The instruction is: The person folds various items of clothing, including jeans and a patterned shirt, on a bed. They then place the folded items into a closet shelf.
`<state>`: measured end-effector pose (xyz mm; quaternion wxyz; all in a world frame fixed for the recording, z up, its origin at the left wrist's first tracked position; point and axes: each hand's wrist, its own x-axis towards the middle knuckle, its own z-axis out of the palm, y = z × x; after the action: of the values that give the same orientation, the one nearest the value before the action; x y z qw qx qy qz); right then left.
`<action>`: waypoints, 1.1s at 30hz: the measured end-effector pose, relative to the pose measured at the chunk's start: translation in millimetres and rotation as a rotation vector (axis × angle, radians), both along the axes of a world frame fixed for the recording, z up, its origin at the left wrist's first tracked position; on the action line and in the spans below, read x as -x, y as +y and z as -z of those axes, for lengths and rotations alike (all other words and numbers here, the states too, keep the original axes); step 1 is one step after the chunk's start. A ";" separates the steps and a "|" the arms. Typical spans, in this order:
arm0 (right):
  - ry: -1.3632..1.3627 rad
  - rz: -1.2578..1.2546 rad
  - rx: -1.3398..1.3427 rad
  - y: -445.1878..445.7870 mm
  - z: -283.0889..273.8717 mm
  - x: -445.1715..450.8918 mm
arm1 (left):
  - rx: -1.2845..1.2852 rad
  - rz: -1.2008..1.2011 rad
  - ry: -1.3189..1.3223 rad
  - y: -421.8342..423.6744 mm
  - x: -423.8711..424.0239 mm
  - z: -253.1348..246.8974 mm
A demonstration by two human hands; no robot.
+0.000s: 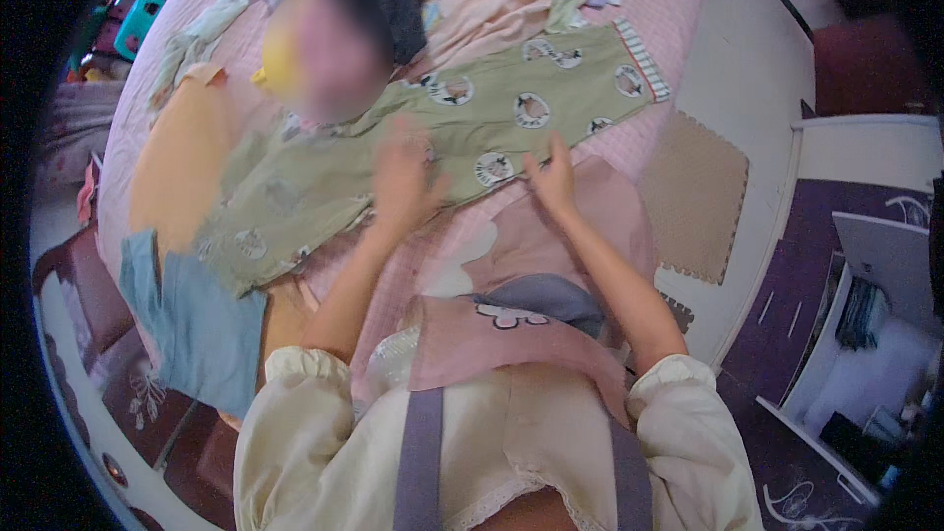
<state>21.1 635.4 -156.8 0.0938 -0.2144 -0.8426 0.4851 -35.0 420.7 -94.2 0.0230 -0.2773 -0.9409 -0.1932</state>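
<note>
Green printed trousers (472,125) with a striped cuff lie stretched across the pink bedspread (664,133). My left hand (405,177), blurred, is over the middle of the trousers with its fingers apart. At their near edge, my right hand (552,171) rests with spread fingers and holds nothing that I can make out. The left part of the trousers is blurred and overlaps an orange garment (181,162). A blue-grey garment (210,332) lies at the bed's left edge. Beyond the trousers is a yellow item (279,59), partly hidden by a blurred patch.
A heap of clothes (494,15) covers the far side of the bed, with a dark garment (402,0) among them. A brown foam mat (693,199) lies on the floor to the right, beside a purple cabinet (782,295). Brown chairs (103,295) stand at left.
</note>
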 end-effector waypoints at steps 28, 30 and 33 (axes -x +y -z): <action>0.430 -1.024 -0.736 -78.6 -21.2 34.3 | -1.927 -0.288 -1.392 -93.6 8.0 19.0; 0.300 -0.889 -0.827 -74.0 -4.5 26.1 | -2.145 0.065 -1.356 -92.4 2.0 7.7; 0.211 -0.749 -0.885 -67.6 -4.4 19.7 | -1.927 -0.630 -0.884 -118.1 2.5 35.6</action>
<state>1.4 567.8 -152.4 0.0800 0.2068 -0.9693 0.1061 -37.5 302.6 -129.8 -0.0606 0.2022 -0.3502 -0.9126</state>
